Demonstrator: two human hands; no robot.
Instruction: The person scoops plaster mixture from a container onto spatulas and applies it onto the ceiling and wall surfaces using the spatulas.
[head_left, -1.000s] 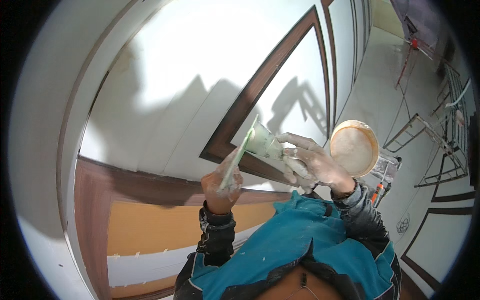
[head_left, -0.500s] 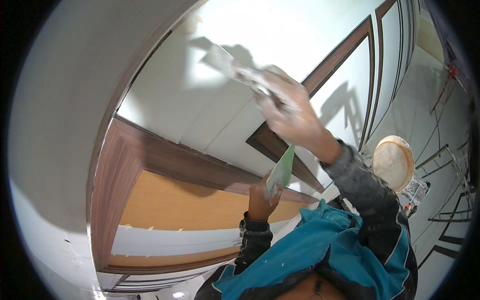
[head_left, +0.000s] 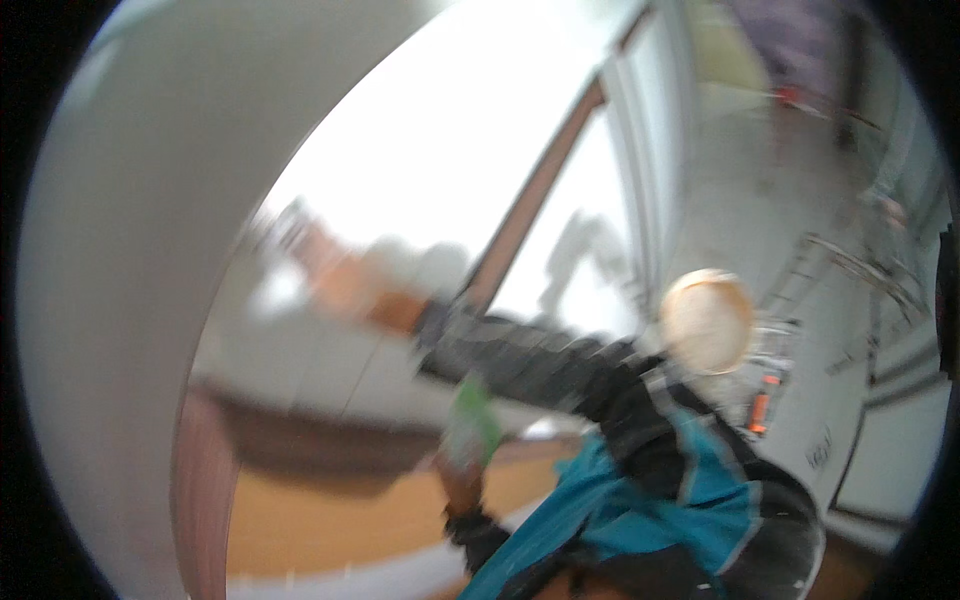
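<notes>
My right arm is stretched across the white panel [head_left: 430,130] toward its left edge. My right hand [head_left: 345,282] is closed round a putty knife [head_left: 272,228], both badly smeared by motion. Whether the blade touches the surface cannot be told. Lower down, my left hand [head_left: 460,487] grips a green plastic spreader [head_left: 472,425], its flat blade pointing up, below my right forearm. White filler seems to coat part of the spreader.
Brown wood-look trim [head_left: 310,440] borders the white panel, with an orange-tan panel [head_left: 330,520] below. A grey-white curved surface [head_left: 130,300] rises at left. To the right are a round pale bucket [head_left: 707,325], an orange object [head_left: 760,405] and a ladder [head_left: 800,270].
My right hand has swept left and down with the putty knife to the panel's left edge. The view has swung, and my left hand with the spreader appears farther left and lower.
</notes>
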